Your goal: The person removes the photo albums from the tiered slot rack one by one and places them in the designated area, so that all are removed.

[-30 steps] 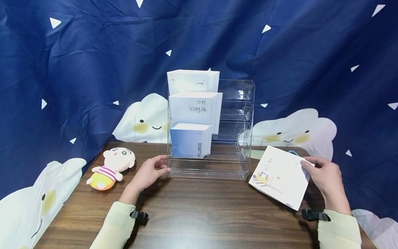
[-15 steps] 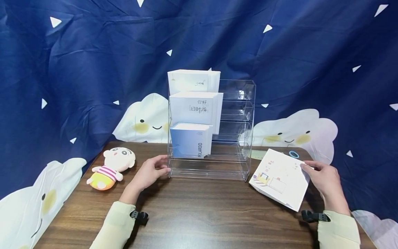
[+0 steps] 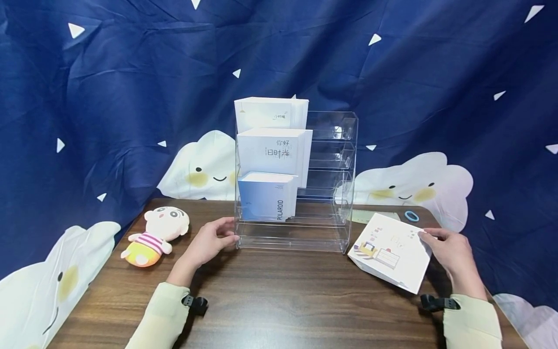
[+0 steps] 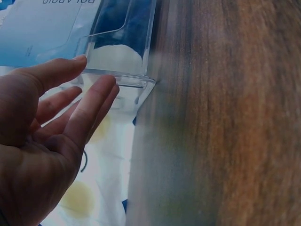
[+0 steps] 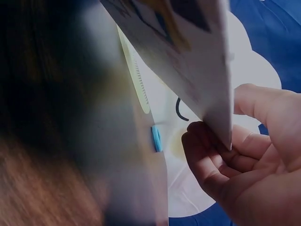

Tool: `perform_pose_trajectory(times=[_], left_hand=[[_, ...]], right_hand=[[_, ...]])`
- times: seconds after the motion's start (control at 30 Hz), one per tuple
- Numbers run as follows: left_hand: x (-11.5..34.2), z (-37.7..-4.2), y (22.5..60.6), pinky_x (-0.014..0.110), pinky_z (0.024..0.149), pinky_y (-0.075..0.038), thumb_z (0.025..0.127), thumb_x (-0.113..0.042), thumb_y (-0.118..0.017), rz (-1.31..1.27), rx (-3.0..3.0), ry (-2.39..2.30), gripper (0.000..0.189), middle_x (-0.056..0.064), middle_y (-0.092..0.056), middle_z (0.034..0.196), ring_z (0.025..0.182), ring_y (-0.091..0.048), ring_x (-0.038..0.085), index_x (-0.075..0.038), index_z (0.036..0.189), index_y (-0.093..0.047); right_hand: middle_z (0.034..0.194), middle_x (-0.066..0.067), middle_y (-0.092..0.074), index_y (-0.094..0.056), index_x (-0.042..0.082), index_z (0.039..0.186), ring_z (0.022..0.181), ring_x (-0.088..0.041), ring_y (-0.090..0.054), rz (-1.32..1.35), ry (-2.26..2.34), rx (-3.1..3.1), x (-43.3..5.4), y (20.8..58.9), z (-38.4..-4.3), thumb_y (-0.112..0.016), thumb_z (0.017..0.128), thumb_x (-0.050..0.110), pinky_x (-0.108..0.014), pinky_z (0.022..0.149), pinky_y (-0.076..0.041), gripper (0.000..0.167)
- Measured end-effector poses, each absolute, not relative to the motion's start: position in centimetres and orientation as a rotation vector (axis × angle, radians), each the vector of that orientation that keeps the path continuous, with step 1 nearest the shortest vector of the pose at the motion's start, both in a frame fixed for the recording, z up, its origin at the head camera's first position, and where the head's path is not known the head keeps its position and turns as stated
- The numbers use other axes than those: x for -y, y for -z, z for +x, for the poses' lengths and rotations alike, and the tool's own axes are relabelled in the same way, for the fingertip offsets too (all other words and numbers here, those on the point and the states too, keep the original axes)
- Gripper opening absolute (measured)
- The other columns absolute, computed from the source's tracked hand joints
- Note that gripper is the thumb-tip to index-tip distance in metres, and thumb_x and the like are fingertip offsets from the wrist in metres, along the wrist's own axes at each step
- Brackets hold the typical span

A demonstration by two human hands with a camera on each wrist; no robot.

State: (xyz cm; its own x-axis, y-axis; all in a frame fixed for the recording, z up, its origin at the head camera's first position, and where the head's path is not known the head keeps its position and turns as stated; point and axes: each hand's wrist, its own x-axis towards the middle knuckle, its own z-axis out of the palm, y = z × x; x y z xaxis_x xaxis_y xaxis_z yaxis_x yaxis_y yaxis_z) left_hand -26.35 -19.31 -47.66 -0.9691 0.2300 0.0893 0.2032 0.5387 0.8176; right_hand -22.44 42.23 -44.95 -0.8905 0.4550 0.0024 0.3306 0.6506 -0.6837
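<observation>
My right hand (image 3: 453,254) pinches the right edge of a square white book (image 3: 394,249) with a printed cover, thumb on the cover and fingers beneath. The book is held at a tilt over the right side of the table; its underside and edge fill the upper part of the right wrist view. A clear plastic rack (image 3: 292,242) stands mid-table, its tiers rising toward the back. Against its lower left side rests my left hand (image 3: 211,241), with fingers loosely spread in the left wrist view. Inside the rack's left half stand a blue POLAROID book (image 3: 261,201) and white books (image 3: 257,152).
A plush doll (image 3: 150,237) lies on the table (image 3: 261,300) at the left. Behind the held book are a pale green ruler (image 3: 370,215) with a toothed edge and a blue ring-shaped item (image 3: 411,216). A dark blue curtain (image 3: 174,58) hangs behind the table.
My right hand has moved slightly left and down, and the book's far corner has dropped, uncovering the blue ring-shaped item and more of the ruler. The left hand and rack stay put.
</observation>
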Motion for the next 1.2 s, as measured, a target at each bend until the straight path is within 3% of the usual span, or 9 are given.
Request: perform_pose_trajectory(times=[0.47,0.83,1.0,1.1,1.2], left_hand=[[19.2,-26.3,47.5,0.038,0.101,-0.063,0.104,-0.014,-0.081,0.372,-2.728,-1.448,0.057,0.022,-0.076,0.142,0.123,-0.078,0.031,0.0,0.155,-0.061],[19.4,-26.5,47.6,0.033,0.099,-0.063,0.103,-0.014,-0.081,0.385,-2.739,-1.444,0.057,0.022,-0.076,0.141,0.121,-0.079,0.03,0.0,0.155,-0.061],[19.4,-26.4,47.6,0.026,0.096,-0.061,0.103,-0.014,-0.082,0.382,-2.736,-1.444,0.058,0.022,-0.077,0.141,0.121,-0.079,0.03,0.0,0.155,-0.061],[19.3,-26.3,47.6,0.027,0.097,-0.061,0.103,-0.013,-0.082,0.368,-2.728,-1.448,0.058,0.021,-0.077,0.142,0.122,-0.078,0.03,-0.001,0.156,-0.061],[19.2,-26.3,47.5,0.031,0.098,-0.063,0.103,-0.014,-0.082,0.375,-2.73,-1.442,0.057,0.022,-0.076,0.142,0.121,-0.078,0.03,0.0,0.155,-0.061]], right_hand=[[0.151,-0.041,-0.058,-0.065,-0.014,0.143,0.12,-0.044,-0.059,-0.652,-1.136,2.732,-42.7,45.7,-22.7,-0.066,0.111,0.035,-0.028,0.081,-0.042,0.059],[0.151,-0.039,-0.061,-0.071,-0.013,0.136,0.125,-0.049,-0.062,-0.714,-1.143,2.728,-42.4,45.5,-22.4,-0.07,0.106,0.031,-0.035,0.085,-0.044,0.053],[0.155,-0.04,-0.056,-0.069,-0.012,0.138,0.132,-0.054,-0.058,-0.753,-1.156,2.742,-42.3,45.7,-22.5,-0.072,0.105,0.029,-0.053,0.098,-0.052,0.053],[0.159,-0.041,-0.051,-0.066,-0.012,0.142,0.139,-0.056,-0.054,-0.777,-1.176,2.745,-42.3,45.9,-22.6,-0.071,0.105,0.028,-0.064,0.111,-0.048,0.055],[0.161,-0.041,-0.048,-0.064,-0.013,0.145,0.141,-0.057,-0.051,-0.796,-1.182,2.751,-42.4,46.2,-22.5,-0.072,0.106,0.028,-0.067,0.115,-0.046,0.057]])
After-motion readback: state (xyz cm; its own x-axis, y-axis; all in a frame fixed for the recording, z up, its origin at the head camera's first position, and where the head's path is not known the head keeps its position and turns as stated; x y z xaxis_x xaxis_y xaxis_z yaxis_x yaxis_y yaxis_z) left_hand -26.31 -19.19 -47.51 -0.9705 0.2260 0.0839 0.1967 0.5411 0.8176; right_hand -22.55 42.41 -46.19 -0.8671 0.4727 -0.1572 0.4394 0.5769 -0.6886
